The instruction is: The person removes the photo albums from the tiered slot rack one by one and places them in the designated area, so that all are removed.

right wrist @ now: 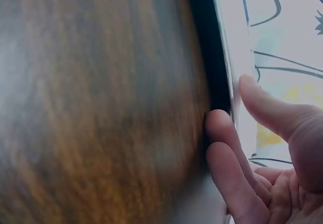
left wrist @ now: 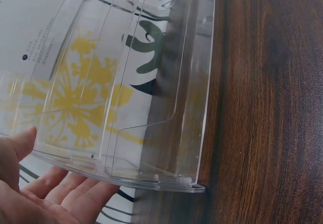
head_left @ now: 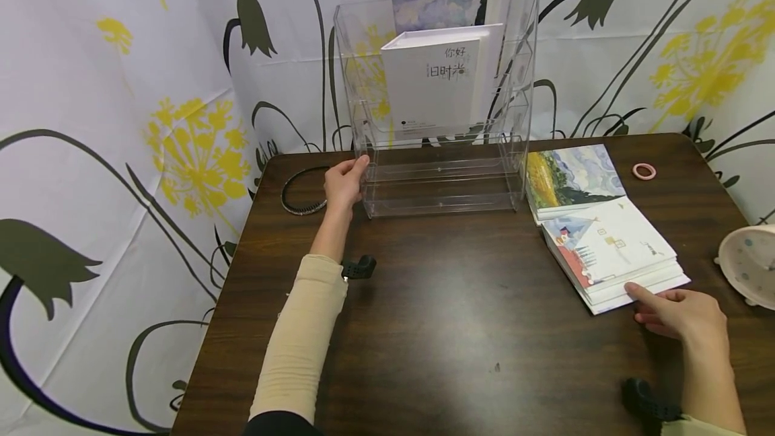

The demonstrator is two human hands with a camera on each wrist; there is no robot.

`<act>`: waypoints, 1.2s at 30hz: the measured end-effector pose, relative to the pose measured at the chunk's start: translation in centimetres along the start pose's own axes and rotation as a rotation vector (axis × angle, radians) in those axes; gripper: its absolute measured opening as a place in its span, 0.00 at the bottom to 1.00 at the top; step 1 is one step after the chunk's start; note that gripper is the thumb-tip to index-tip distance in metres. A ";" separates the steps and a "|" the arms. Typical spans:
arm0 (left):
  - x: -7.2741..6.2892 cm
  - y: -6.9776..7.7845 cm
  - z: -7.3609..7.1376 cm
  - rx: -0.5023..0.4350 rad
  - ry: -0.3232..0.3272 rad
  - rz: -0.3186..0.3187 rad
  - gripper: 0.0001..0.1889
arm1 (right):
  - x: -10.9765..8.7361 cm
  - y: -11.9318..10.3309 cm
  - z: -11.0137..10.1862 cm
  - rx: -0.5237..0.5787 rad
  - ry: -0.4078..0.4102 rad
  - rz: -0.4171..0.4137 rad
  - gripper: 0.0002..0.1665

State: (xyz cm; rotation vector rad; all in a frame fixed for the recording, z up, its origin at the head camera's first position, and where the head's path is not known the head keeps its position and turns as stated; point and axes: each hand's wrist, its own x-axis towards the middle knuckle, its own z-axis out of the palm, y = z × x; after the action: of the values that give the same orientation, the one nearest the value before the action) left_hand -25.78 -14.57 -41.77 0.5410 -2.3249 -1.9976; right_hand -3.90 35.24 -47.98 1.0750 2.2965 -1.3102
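A clear acrylic tiered rack point(head_left: 448, 206) stands at the back of the table. My left hand point(head_left: 344, 182) holds its left side panel, and in the left wrist view the thumb is on one side of the panel edge with the fingers point(left wrist: 75, 193) on the other. To the right lies a book with an illustrated white cover point(head_left: 611, 241), on top of other books. My right hand point(head_left: 684, 308) pinches the near edge of this stack, thumb above and fingers beneath. The right wrist view shows the book edge point(right wrist: 237, 103) between thumb and fingers.
In the rack stand a white book point(head_left: 432, 86), a blue painted-cover book point(head_left: 438, 2) and another behind. A painting-covered book point(head_left: 581, 177) lies under the stack's far end. A dark hair hoop point(head_left: 303, 210), a pink ring point(head_left: 644, 171) and a white clock point(head_left: 747, 264) are on the table.
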 end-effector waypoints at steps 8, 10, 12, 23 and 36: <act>0.0 -0.1 0.1 -0.005 0.008 0.000 0.25 | 0.2 0.4 -0.2 0.027 -0.014 -0.020 0.43; 0.1 -0.1 0.0 -0.006 0.009 -0.001 0.24 | 0.4 0.5 -0.3 0.016 -0.031 -0.028 0.42; 0.0 -0.1 0.0 -0.002 0.009 0.001 0.25 | 0.4 0.5 -0.4 0.004 -0.037 -0.034 0.42; 0.0 -0.2 0.0 0.007 -0.001 0.004 0.24 | -0.5 -0.9 -0.7 -0.084 -0.081 -0.183 0.49; 0.1 -0.2 0.0 0.010 0.006 0.010 0.25 | -3.4 -10.7 2.3 -0.193 0.039 -0.849 0.23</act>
State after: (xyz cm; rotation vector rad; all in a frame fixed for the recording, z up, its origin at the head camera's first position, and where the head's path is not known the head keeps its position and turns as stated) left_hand -25.80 -14.56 -41.97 0.5342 -2.3308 -1.9780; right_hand -9.55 28.44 -40.69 0.0186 2.9616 -1.2528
